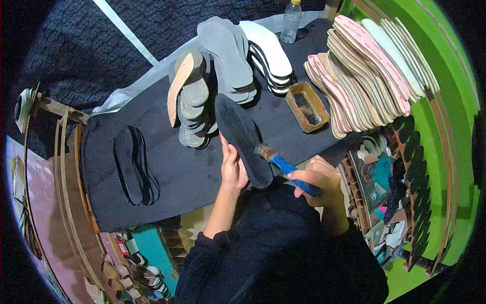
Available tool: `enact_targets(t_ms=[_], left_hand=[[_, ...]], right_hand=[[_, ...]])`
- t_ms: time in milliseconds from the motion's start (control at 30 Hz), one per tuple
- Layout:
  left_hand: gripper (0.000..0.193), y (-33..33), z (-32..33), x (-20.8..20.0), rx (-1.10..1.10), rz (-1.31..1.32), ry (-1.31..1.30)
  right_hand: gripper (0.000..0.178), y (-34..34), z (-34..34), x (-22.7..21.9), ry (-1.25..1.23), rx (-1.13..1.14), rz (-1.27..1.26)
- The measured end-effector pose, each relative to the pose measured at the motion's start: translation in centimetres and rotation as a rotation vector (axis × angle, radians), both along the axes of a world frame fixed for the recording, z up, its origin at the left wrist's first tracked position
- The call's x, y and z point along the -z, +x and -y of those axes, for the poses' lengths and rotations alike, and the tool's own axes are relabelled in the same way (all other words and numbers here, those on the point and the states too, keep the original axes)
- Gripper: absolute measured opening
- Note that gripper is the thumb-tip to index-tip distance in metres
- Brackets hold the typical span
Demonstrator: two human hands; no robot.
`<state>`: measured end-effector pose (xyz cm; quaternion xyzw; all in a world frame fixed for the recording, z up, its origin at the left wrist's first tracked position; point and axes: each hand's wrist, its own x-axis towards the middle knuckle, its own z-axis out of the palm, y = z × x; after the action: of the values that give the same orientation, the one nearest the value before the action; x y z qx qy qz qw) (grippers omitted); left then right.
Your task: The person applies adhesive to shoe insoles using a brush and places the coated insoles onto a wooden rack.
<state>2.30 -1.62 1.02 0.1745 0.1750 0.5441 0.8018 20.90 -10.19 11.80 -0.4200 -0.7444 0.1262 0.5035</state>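
My left hand [233,164] grips a black shoe insole [238,134] by its left edge, holding it up over the dark table; some of its fingers are hidden behind the sole. In my right hand [318,181] is a brush with a blue handle [287,168]. Its brown bristles [264,150] meet the right edge of the insole. Farther right stands a small brownish rectangular tub [307,108] with dark residue inside.
Several black insoles [132,164] lie stacked at the left. Grey sole pieces [228,53], white ones [268,48] and a tan one [180,83] are piled behind. Large rows of beige and pink insoles [362,76] fill the right. A clear bottle [290,23] stands at the far edge.
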Motion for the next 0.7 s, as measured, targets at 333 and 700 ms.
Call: enact_targets(t_ms=[333,700], left_hand=[[0.055,0.0,0.5,0.1,0.089,-0.045,0.078],[0.055,0.3,0.4,-0.9,0.051,0.348,-0.1]], right_hand=[[0.025,-1.7,-0.9,0.9,-0.093,-0.159,0.227],[0.029,-0.8,-3.1,-0.1,0.023,0.023,0.037]])
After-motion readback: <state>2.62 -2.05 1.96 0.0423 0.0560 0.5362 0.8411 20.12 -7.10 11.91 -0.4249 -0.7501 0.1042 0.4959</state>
